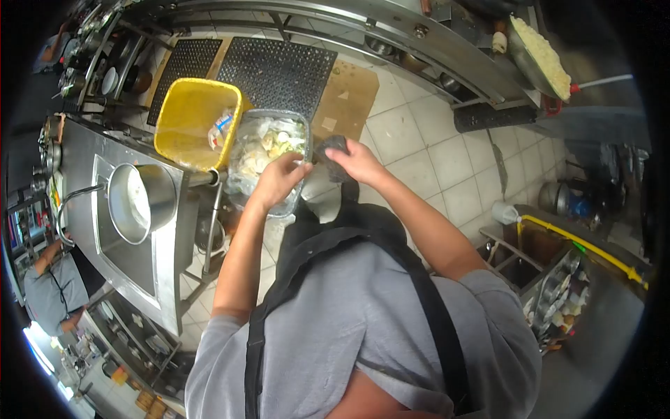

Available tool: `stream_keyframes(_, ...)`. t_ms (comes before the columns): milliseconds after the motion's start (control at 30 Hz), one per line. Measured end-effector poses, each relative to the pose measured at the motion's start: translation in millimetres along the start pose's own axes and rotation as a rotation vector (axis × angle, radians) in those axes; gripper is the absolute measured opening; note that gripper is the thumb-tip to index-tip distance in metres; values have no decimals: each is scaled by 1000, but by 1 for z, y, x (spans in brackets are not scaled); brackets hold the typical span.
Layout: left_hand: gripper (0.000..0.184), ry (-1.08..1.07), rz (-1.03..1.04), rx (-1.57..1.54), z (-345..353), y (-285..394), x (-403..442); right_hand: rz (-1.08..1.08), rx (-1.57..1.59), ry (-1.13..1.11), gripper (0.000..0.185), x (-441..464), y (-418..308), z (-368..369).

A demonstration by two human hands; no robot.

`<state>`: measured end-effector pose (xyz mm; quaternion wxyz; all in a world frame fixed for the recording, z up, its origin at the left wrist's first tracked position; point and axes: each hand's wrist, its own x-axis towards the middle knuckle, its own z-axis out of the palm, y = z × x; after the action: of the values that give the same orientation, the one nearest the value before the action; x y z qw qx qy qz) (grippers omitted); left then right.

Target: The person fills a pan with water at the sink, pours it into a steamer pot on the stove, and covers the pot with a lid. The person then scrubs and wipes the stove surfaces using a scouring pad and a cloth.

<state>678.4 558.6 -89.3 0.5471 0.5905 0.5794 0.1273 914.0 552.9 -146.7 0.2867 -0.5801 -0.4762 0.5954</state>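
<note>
Dark grey pad: the one pad (323,149) (a scourer or a folded cloth, the view isn't settling which) is hanging just outside the right rim of the grey lined bin, above the floor.
Right hand: its thumb and fingers are pinching the pad; the right hand (359,165) is sitting beyond that rim.
Left hand: the left hand (280,181) is hovering over the bin's near right corner, fingers bending towards the thumb — whether they are pinching anything, I cannot tell.
Slip risk: a loosening pinch could be dropping the pad onto the tiles (398,129) or among the food scraps (278,140), since it is hanging so close to the rim.
Liner risk: the clear liner (244,164) is lying loosely around the scraps; a snagging finger could be pulling it inward, spilling waste over the edge.
Pot risk: the steel pot (162,199) is standing near the steel counter's (164,279) bin-side edge — a knocking elbow could be tipping it.
Bins: two are standing side by side, the grey lined bin (279,112) and the yellow bin (176,122).
Wrappers: one crumpled wrapper (222,128) is showing by the yellow bin's right wall.
Black mats: two are lying beyond the bins' far edges, one larger (276,73), one smaller (183,63).
Scraps: these are overlapping too much for counting.
</note>
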Motion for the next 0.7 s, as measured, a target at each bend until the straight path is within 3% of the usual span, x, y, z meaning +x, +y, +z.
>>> stream_keyframes(33,42,-51,-22,-210,16,2,9,11,-4,-12,48,0,-3,-1)
stream_keyframes(100,37,-68,-3,-293,41,9,24,26,30,84,54,7,-10,-7)
stream_keyframes(233,22,-97,-2,-537,64,12,46,98,-91,-2,62,30,-14,-33)
stream_keyframes(300,20,-52,-11,-579,68,4,60,-10,-153,12,61,49,-21,-50)
stream_keyframes(433,19,39,-52,-673,69,-11,90,137,-266,-4,49,100,-3,-113)
stream_keyframes(500,21,114,-122,-640,72,-31,129,182,-455,-8,45,138,47,-180)
stream_keyframes(533,23,126,-102,-769,74,-30,142,238,-581,-18,44,134,75,-213)
stream_keyframes(700,25,161,-181,-811,91,-50,217,544,-571,7,36,139,66,-282)
